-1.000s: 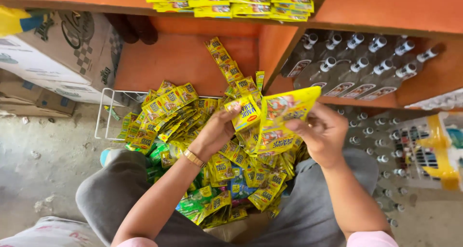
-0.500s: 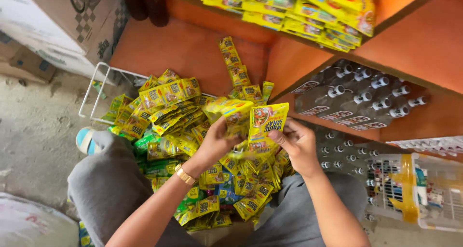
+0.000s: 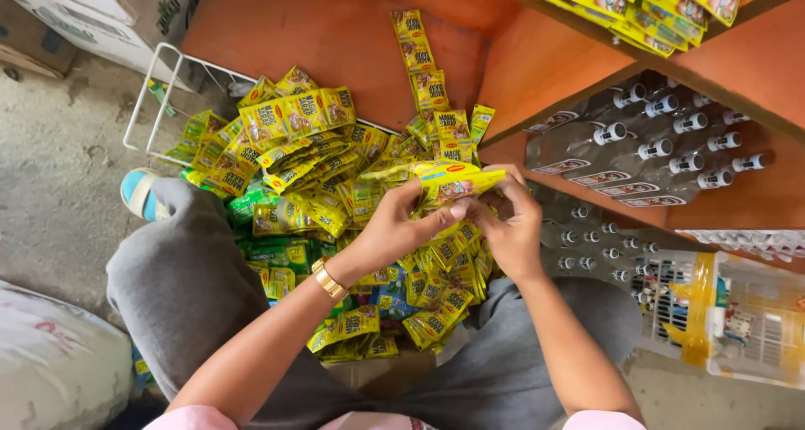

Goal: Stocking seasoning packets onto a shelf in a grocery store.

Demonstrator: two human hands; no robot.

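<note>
My left hand (image 3: pixel 394 227) and my right hand (image 3: pixel 511 229) meet over my lap, both pinching a strip of small yellow sachets (image 3: pixel 453 178) that bends between them. A gold bracelet circles my left wrist. Under the hands lies a big heap of yellow and green sachet strips (image 3: pixel 293 170), spilling from a white wire basket (image 3: pixel 159 86) onto my grey-trousered knees. One strip (image 3: pixel 415 52) trails up the orange shelf wall.
Orange wooden shelves (image 3: pixel 545 69) stand ahead, with more yellow sachets (image 3: pixel 637 2) on top and clear capped bottles (image 3: pixel 662 145) lying inside. A plastic-wrapped pack (image 3: pixel 738 321) sits lower right. Cardboard boxes (image 3: pixel 92 10) are top left, a white sack (image 3: pixel 50 363) lower left.
The sachets held upright between my hands have been folded down flat. The view has swung down and left, so the shelf bottles now sit to the right.
</note>
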